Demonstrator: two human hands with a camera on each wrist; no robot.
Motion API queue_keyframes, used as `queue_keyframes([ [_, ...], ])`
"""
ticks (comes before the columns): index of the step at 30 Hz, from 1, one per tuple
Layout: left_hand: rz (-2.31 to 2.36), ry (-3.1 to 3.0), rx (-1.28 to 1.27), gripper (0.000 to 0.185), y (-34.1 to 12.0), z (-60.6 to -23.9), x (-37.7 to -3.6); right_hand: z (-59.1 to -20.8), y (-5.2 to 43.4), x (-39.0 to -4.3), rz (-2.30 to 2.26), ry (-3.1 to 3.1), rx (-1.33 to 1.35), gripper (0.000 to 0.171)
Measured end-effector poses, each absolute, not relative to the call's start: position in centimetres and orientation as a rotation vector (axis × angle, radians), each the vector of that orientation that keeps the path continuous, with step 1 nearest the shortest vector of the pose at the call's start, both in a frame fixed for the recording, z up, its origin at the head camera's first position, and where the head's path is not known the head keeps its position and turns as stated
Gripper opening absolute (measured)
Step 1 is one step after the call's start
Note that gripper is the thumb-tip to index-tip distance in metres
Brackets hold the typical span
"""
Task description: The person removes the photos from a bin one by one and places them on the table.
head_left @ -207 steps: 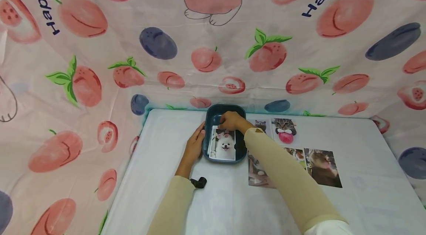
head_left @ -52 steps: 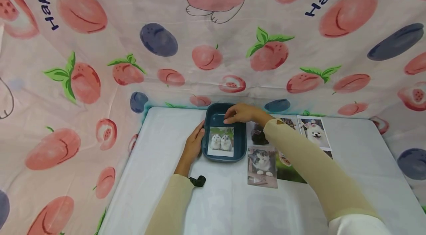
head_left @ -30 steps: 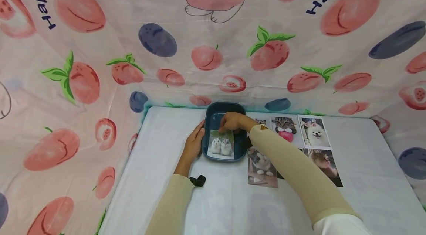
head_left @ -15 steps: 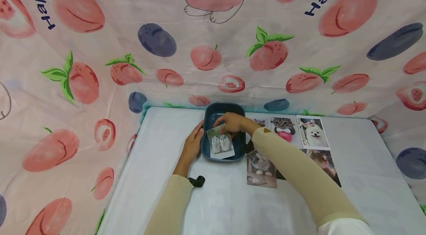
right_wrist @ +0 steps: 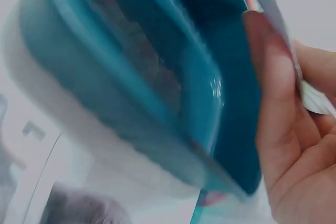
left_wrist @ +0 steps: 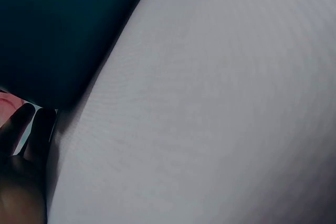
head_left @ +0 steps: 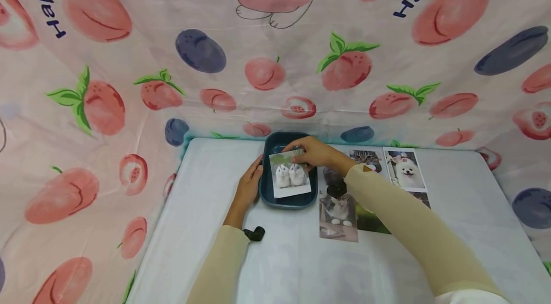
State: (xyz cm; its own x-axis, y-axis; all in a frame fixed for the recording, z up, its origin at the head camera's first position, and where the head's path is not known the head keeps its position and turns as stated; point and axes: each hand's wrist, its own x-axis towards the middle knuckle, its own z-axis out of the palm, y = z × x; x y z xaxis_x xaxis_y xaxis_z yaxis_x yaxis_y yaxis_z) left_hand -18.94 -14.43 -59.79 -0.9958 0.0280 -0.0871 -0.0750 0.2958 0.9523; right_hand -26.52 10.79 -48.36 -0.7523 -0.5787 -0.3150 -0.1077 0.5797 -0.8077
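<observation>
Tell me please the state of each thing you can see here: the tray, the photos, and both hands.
Blue tray: upright on the table, steadied from its left side.
Hamster photo: lifted and tilted above the tray, pinched at its far edge.
Right hand: pinching the hamster photo.
Left hand: fingers straight, resting against the tray's side.
White dog photo: lying flat, face up.
Cat photo: lying flat, face up.
</observation>
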Motion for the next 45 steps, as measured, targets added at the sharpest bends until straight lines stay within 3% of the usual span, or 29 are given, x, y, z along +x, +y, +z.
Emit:
queue_keyframes([
  [12,1.822,2.453,-0.013,0.046,-14.5,-59.9,-18.8,-47.9,20.1,-23.5,-1.244,2.363,-0.422,0.044],
  [34,1.793,2.451,-0.029,0.047,-14.5,-59.9,-18.8,-51.4,44.1,-16.9,-1.125,2.562,0.059,0.067],
  [45,1.797,2.445,-0.043,0.046,-14.4,-59.8,-18.7,-52.6,50.1,-15.0,-0.911,2.535,0.162,0.076],
])
